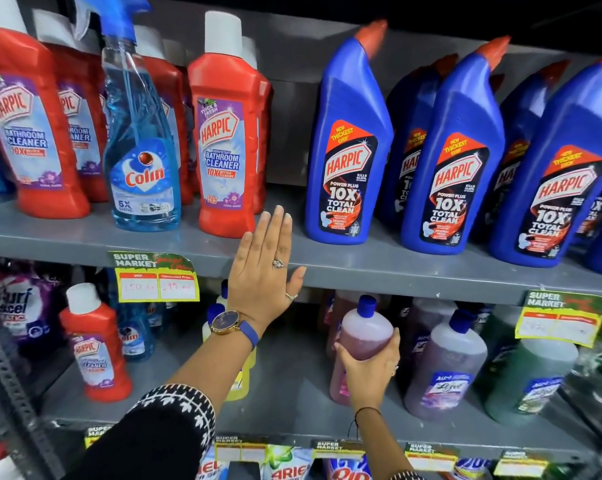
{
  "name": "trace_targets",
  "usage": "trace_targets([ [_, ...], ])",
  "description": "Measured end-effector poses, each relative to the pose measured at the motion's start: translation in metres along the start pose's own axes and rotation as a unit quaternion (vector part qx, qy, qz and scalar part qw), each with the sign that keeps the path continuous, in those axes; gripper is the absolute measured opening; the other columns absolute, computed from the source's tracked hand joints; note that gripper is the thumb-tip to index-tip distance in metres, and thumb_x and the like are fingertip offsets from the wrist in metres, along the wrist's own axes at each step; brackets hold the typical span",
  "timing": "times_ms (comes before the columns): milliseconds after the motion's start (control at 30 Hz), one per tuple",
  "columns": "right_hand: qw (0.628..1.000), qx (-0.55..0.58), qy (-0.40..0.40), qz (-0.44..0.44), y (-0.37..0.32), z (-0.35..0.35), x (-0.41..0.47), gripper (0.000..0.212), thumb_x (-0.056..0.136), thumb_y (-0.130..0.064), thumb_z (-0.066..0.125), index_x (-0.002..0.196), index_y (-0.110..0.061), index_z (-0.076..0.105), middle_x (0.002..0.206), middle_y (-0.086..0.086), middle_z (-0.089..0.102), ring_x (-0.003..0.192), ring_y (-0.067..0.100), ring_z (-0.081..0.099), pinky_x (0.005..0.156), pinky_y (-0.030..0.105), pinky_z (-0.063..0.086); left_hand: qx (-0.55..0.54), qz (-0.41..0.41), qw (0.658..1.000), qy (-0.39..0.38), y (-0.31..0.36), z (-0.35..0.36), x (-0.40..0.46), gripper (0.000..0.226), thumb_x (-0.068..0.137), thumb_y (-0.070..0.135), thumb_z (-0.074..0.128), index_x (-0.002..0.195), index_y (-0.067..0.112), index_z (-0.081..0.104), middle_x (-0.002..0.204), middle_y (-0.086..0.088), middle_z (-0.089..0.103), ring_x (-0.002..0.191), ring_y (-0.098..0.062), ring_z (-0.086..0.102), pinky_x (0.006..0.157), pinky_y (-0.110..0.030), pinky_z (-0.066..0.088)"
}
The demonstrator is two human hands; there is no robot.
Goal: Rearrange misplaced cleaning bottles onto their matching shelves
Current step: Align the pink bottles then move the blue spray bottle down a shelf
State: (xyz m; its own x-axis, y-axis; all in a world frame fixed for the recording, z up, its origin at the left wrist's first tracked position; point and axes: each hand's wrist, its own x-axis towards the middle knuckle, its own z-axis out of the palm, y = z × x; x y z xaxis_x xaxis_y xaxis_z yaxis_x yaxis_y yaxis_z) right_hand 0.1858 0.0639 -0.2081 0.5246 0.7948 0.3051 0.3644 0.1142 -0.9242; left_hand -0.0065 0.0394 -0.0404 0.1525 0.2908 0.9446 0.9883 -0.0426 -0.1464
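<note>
My right hand (370, 370) grips a pink-liquid bottle (363, 332) with a blue cap, on the lower shelf. My left hand (264, 275) is flat and open with fingers together, raised in front of the upper shelf edge (396, 271), just below a red Harpic bathroom cleaner (225, 133). A blue Colin spray bottle (140, 143) stands among the red Harpic bottles on the upper shelf. Blue Harpic toilet cleaners (348, 143) fill the upper right. A lone red Harpic bottle (95, 344) stands on the lower shelf next to Colin bottles (135, 336).
Purple Lizol bottle (445, 368) and green bottle (531, 379) stand to the right of the pink one. A yellow bottle (240, 379) sits behind my left wrist. Surf Excel pouches (15, 306) at lower left. Price tags (157, 280) hang on the shelf edges. Detergent packs (285, 462) below.
</note>
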Motion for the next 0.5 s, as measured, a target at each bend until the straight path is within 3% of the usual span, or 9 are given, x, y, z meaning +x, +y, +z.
trace_targets([
  [200,1.0,0.005,-0.015,-0.012,0.007,0.001,0.001,0.125,0.056,-0.024,0.091,0.149,-0.025,0.008,0.15,0.017,0.024,0.135,0.036,0.027,0.108,0.054,0.029,-0.008,-0.015,1.0,-0.018,0.001,-0.004,0.002,0.061,0.095,0.037,0.029,0.144,0.0,0.023,0.148,-0.011,0.024,0.137,-0.027,0.027,0.116,-0.035,0.008],
  [333,0.998,-0.051,0.012,-0.019,0.01,0.002,-0.014,0.124,0.054,-0.027,0.091,0.149,-0.016,0.012,0.155,0.021,0.015,0.141,0.04,0.016,0.111,0.059,0.023,-0.023,-0.019,0.998,-0.064,0.003,-0.017,0.006,0.064,0.089,0.036,0.036,0.143,0.002,0.029,0.148,-0.012,0.028,0.138,-0.027,0.029,0.115,-0.036,0.009],
  [433,0.994,-0.087,0.026,-0.054,0.014,0.009,-0.047,0.117,0.051,-0.029,0.092,0.144,-0.005,0.027,0.15,0.029,0.025,0.134,0.048,0.028,0.106,0.064,0.028,-0.044,-0.012,0.994,-0.095,-0.001,-0.027,0.008,0.067,0.09,0.037,0.038,0.145,0.003,0.024,0.151,-0.01,0.023,0.14,-0.025,0.022,0.116,-0.035,0.007],
  [500,0.993,-0.075,-0.002,-0.089,0.009,0.018,-0.08,0.106,0.052,-0.049,0.076,0.138,0.0,0.038,0.141,0.035,0.037,0.125,0.054,0.039,0.1,0.061,0.035,-0.025,0.036,0.992,-0.119,-0.014,-0.033,-0.003,0.068,0.09,0.038,0.038,0.147,0.006,0.019,0.153,-0.007,0.017,0.142,-0.022,0.017,0.116,-0.034,0.006],
])
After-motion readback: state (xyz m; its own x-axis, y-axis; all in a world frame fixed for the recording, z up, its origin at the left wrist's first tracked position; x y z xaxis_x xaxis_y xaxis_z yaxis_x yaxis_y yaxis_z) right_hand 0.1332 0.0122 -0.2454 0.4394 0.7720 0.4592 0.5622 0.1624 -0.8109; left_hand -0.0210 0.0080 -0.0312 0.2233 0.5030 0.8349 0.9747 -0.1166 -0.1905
